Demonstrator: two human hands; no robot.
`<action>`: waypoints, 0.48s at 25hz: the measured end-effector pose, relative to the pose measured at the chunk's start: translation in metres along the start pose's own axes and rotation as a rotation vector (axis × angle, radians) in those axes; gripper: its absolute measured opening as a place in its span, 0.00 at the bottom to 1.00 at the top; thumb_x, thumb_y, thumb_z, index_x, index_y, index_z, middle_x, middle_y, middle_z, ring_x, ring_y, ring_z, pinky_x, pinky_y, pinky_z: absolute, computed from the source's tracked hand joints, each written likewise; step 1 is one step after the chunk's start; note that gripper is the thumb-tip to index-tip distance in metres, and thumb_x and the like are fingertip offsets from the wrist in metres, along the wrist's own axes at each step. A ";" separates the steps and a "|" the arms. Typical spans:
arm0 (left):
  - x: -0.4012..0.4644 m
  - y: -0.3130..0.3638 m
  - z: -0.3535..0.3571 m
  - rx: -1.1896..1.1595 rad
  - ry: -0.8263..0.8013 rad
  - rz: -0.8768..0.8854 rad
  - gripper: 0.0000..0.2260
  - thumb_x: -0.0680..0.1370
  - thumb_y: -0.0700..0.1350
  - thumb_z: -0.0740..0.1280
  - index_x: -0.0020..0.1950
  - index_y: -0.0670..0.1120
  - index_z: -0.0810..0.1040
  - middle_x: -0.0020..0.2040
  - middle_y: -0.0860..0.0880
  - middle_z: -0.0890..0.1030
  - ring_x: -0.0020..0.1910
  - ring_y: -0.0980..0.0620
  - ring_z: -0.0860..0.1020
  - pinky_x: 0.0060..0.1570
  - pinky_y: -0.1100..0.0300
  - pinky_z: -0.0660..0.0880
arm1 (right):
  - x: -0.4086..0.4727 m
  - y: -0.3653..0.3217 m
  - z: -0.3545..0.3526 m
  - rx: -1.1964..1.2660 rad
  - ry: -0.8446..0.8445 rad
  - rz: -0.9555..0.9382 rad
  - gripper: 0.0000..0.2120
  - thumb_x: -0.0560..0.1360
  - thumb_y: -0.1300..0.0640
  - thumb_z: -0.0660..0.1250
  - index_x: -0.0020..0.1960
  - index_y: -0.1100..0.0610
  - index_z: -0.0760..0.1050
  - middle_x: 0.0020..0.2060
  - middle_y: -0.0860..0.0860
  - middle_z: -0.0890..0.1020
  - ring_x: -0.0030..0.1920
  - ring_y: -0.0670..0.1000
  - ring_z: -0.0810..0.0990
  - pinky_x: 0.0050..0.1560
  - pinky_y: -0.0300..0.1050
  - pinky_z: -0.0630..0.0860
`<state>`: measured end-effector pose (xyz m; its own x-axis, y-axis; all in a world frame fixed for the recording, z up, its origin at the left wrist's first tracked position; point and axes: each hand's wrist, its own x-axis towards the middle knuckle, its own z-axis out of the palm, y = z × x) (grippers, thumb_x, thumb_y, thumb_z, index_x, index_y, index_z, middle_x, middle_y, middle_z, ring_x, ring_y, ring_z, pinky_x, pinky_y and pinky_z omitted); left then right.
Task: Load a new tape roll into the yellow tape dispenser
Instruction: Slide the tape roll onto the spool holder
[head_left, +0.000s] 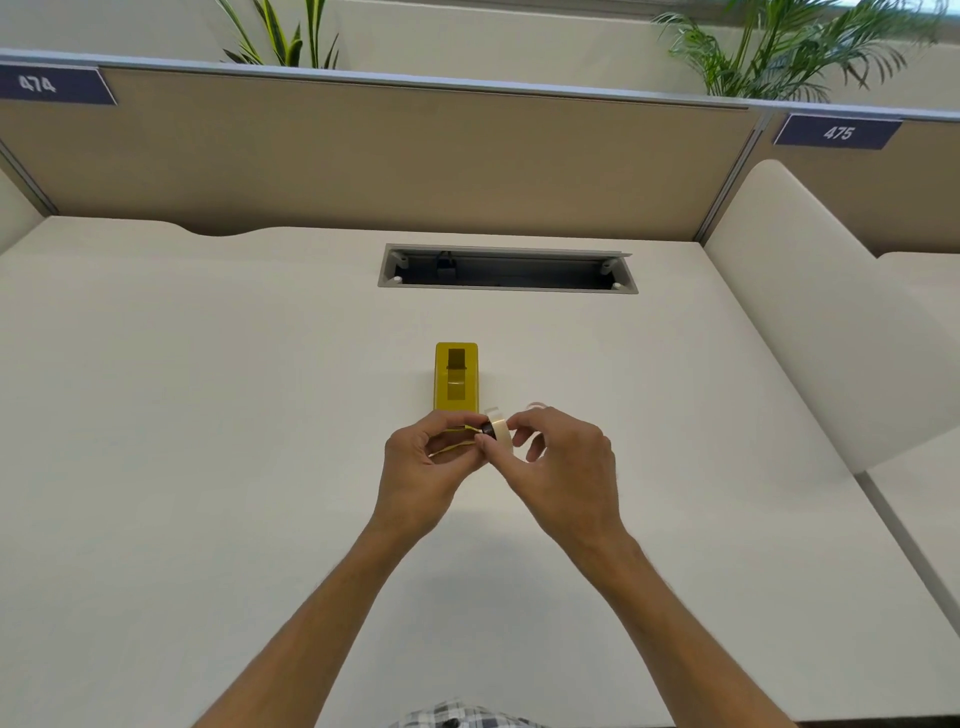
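Tape roll, pale and small, is pinched above the desk between both hands, just at six o'clock from the yellow tape dispenser, whose roll bay looks empty. The right hand is closed on the roll's rim with thumb and forefinger, the other fingers loosely curled. The left hand is closed around a dark hub with thin yellow parts, apparently being pressed into the roll's core; the exact fit cannot be made out.

The roll is judged to be light and stiff at its core but smooth on its wound face, so it is best gripped by the flat sides or the rim, not by the sticky free end. The dispenser seems heavier and stable.

At eleven o'clock a blue plate is read as "474"; at one o'clock another plate is read as "475". No brand can be read on the dispenser or the roll.
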<state>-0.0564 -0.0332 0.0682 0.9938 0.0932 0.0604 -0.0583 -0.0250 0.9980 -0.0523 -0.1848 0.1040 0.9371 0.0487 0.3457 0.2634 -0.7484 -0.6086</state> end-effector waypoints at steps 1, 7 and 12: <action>0.000 0.000 0.000 0.008 -0.001 0.018 0.12 0.72 0.37 0.75 0.54 0.46 0.84 0.48 0.55 0.87 0.50 0.54 0.85 0.47 0.63 0.81 | -0.001 -0.002 0.001 -0.021 0.007 0.015 0.14 0.69 0.38 0.72 0.42 0.49 0.81 0.35 0.44 0.82 0.31 0.44 0.78 0.33 0.43 0.77; -0.002 0.001 0.003 0.071 0.015 0.119 0.13 0.71 0.37 0.76 0.53 0.49 0.83 0.49 0.54 0.86 0.50 0.52 0.85 0.50 0.62 0.81 | -0.004 -0.011 0.004 -0.065 0.046 0.080 0.12 0.71 0.43 0.73 0.45 0.50 0.80 0.36 0.46 0.85 0.35 0.49 0.83 0.37 0.45 0.79; -0.003 0.001 0.002 0.104 0.028 0.166 0.14 0.71 0.37 0.76 0.53 0.48 0.82 0.50 0.51 0.85 0.50 0.50 0.85 0.51 0.60 0.81 | -0.007 -0.015 0.005 -0.045 0.041 0.029 0.10 0.73 0.48 0.72 0.44 0.54 0.81 0.36 0.48 0.84 0.36 0.51 0.83 0.37 0.48 0.79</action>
<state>-0.0595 -0.0360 0.0689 0.9683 0.1066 0.2261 -0.2099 -0.1445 0.9670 -0.0613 -0.1707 0.1069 0.9337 -0.0005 0.3580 0.2247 -0.7779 -0.5869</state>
